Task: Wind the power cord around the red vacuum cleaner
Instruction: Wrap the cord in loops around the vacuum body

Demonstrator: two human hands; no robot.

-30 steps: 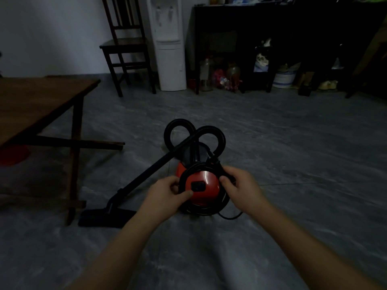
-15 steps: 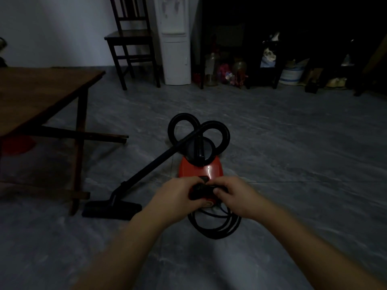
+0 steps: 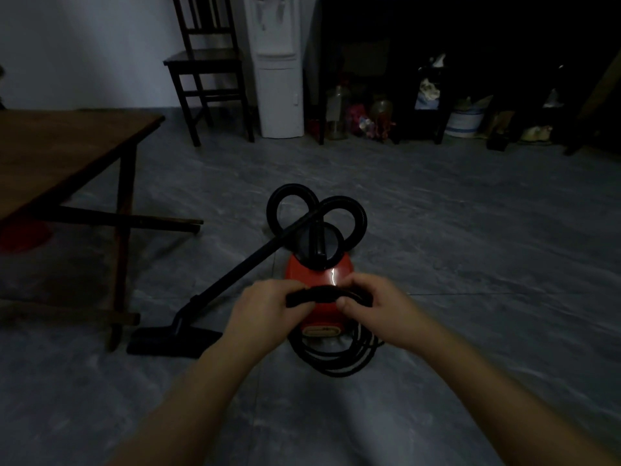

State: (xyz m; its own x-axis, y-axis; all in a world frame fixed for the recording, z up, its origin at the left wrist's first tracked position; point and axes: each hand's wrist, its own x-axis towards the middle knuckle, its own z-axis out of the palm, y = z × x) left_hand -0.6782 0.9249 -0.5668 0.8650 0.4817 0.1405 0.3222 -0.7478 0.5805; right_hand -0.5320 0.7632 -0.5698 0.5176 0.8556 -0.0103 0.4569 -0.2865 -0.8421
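A person crouched over a red vacuum cleaner [image 3: 316,274] on a dim grey tiled floor [image 3: 470,264] works at stowing its power cord [image 3: 336,363]. The machine sits in the middle of the floor, its near end pointing toward the camera. Both hands meet just above that near end.

The left hand [image 3: 265,311] has its fingers curled over one end of a thick black band. The right hand [image 3: 373,304] pinches the other end between thumb and bent fingers. In the poor light the band reads as several turns of cord gathered together, held taut across the top of the body, apparently so the coils can be seated against the casing without springing loose.

Below the hands, several slack black loops of cord hang around the vacuum's near end and lie on the floor, so the winding looks well advanced but not tidied.

At the far end the black hose [image 3: 353,213] curls in two loops. The wand [image 3: 248,264] slants away to the near left, ending in the floor nozzle [image 3: 168,341], clear of the cord.

A wooden table [image 3: 67,146] stands at left, and a chair [image 3: 208,62] and a white water dispenser [image 3: 279,79] stand by the far wall.
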